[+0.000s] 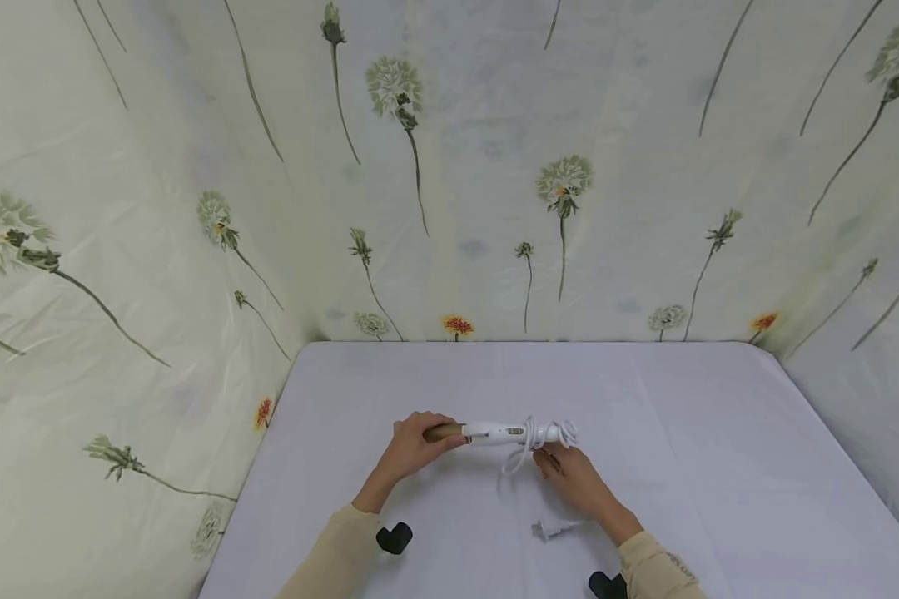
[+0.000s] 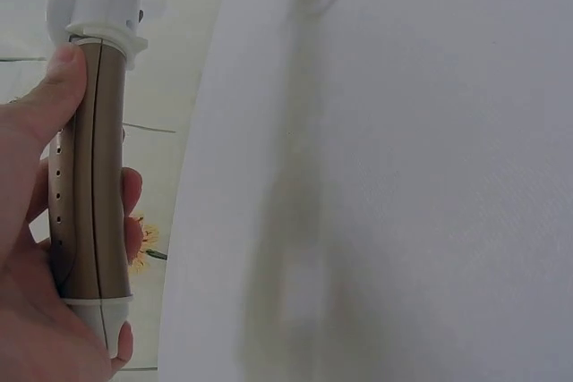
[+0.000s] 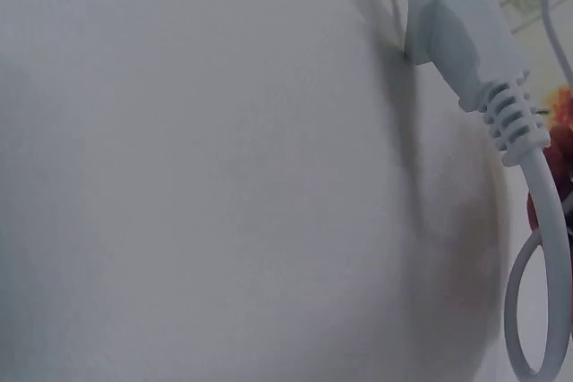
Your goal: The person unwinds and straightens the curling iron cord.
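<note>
A white curling iron (image 1: 490,433) with a bronze barrel (image 2: 109,176) is held level above the table. My left hand (image 1: 414,447) grips the barrel, thumb along one side and fingers curled round the other. White power cord (image 1: 529,434) is wound in loops about the handle. At the handle's far end, my right hand (image 1: 577,481) holds the cord with curled fingers, close under the loops. The cord's two-prong plug (image 3: 470,38) dangles below the right wrist, over the tabletop.
A white cloth covers the table (image 1: 689,449). Behind and beside it hangs a curtain (image 1: 479,249) printed with dandelions and small orange flowers. Small black pieces (image 1: 394,538) show by each wrist.
</note>
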`<state>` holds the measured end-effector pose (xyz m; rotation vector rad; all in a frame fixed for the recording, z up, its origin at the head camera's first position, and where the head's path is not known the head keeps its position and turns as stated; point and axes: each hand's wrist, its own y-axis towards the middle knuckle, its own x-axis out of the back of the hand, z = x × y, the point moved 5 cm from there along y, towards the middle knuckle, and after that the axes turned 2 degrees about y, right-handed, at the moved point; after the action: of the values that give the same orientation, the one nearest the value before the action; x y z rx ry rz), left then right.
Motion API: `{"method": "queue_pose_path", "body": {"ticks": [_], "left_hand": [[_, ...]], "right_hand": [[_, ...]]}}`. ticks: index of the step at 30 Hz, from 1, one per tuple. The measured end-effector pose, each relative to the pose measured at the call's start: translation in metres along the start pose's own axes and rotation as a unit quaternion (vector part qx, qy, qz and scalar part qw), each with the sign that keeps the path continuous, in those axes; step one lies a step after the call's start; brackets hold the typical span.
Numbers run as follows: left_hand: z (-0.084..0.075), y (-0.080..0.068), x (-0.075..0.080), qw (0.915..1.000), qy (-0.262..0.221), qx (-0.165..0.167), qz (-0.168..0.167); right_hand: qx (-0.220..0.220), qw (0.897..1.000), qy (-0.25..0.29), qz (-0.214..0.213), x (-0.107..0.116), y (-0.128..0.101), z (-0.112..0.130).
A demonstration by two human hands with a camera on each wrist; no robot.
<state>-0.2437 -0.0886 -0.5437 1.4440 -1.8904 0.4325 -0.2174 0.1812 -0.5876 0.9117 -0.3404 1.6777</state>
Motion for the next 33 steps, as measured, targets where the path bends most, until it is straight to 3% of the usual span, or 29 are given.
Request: {"method": "queue_pose_path", "body": {"ticks": [6,18,26,33], "left_hand": [[0.002,-0.001,-0.001,0.9997,0.015,0.009,-0.019],[0.000,0.002,-0.003,0.9973,0.053,-0.003,-0.052],[0.004,0.002,-0.006,0.9965,0.065,0.020,-0.048],[0.005,0.000,-0.006,0.9963,0.073,0.023,-0.040]], "right_hand": [[-0.014,1.000,0.008,0.004,-0.011,-0.004,-0.002],[0.014,0.999,0.051,-0.010,-0.005,-0.020,0.016],[0.074,0.996,0.031,-0.042,0.001,-0.031,0.030],[0.150,0.984,0.052,-0.077,0.015,-0.032,0.048]]}}
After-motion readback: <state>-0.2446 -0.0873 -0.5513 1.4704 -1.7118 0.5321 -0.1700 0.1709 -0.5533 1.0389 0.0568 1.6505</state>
